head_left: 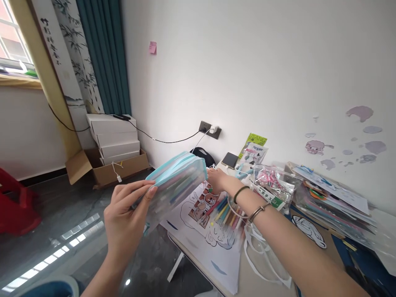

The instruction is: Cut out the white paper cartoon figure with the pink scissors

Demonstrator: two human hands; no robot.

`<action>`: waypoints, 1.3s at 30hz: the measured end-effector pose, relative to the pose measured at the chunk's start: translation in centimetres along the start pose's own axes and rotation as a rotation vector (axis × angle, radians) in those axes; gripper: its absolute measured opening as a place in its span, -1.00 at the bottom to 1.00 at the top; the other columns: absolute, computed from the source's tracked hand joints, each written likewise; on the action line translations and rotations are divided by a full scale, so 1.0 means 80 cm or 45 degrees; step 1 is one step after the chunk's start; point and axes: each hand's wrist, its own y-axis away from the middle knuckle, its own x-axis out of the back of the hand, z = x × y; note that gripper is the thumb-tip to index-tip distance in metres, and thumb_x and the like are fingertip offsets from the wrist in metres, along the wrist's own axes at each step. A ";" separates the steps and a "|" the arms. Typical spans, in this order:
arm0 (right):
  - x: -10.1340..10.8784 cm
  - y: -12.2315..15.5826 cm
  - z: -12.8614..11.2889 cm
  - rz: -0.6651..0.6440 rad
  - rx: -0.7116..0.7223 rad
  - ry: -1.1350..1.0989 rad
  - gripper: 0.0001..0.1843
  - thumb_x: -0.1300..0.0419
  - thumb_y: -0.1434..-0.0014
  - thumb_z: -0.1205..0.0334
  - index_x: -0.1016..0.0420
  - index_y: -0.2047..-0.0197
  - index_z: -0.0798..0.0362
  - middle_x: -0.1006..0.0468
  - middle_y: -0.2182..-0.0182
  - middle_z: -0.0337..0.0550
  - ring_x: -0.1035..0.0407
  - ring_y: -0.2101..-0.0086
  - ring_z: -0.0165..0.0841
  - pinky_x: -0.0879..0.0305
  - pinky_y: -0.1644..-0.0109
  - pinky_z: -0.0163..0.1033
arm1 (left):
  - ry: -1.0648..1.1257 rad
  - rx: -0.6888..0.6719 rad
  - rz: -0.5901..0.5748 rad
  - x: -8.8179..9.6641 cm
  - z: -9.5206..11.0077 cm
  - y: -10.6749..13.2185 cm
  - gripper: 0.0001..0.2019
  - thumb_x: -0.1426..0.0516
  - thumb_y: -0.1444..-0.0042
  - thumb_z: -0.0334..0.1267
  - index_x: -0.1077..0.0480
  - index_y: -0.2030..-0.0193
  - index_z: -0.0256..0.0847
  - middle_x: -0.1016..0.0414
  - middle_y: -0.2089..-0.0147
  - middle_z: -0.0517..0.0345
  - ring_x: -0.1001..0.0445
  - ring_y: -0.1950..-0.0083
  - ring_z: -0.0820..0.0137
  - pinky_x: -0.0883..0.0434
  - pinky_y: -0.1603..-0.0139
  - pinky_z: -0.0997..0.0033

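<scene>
While left hand (125,210) pinches pouch (181,183) by edge, right hand (217,180) sits near far corner, grip too hidden to tell; pouch handling underway, next likely needing steady hold.

Turquoise at the edges of the clear pouch (177,190); red, blue and yellow among pens (222,212) right of it.

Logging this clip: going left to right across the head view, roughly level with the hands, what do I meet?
Red furniture → left hand → clear pouch with light-blue trim → right hand → clear plastic bag with pink contents → pile of papers.
</scene>
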 end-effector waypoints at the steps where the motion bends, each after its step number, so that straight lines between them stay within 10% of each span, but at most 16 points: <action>1: 0.002 -0.005 0.000 -0.038 0.014 0.059 -0.73 -0.26 -0.27 0.18 -0.46 0.00 0.09 -0.42 -0.06 -0.03 -0.36 -0.01 -0.15 -0.35 -0.05 0.06 | 0.000 0.016 -0.005 0.000 -0.002 0.002 -0.90 -0.25 -0.14 -0.33 -0.57 0.29 0.01 -0.60 0.25 0.25 -0.41 0.22 0.33 -0.37 0.24 0.28; 21: 0.035 0.027 0.002 -0.111 0.284 0.257 -0.73 -0.35 -0.12 0.27 -0.46 0.12 0.11 -0.44 0.07 -0.09 -0.31 0.06 -0.18 -0.27 0.02 -0.06 | -0.078 0.120 0.050 0.010 -0.012 0.008 -0.91 -0.25 -0.15 -0.28 -0.57 0.31 0.03 -0.59 0.24 0.24 -0.41 0.21 0.29 -0.35 0.24 0.24; 39: 0.021 0.038 0.037 0.136 0.215 -0.264 -0.97 -0.31 -0.18 0.33 -0.55 0.27 0.08 -0.54 0.13 -0.16 -0.34 0.01 -0.18 -0.17 -0.13 0.06 | -0.107 0.054 0.029 0.007 -0.004 0.007 -0.93 -0.25 -0.16 -0.28 -0.57 0.32 -0.04 -0.59 0.26 0.20 -0.40 0.23 0.30 -0.35 0.26 0.26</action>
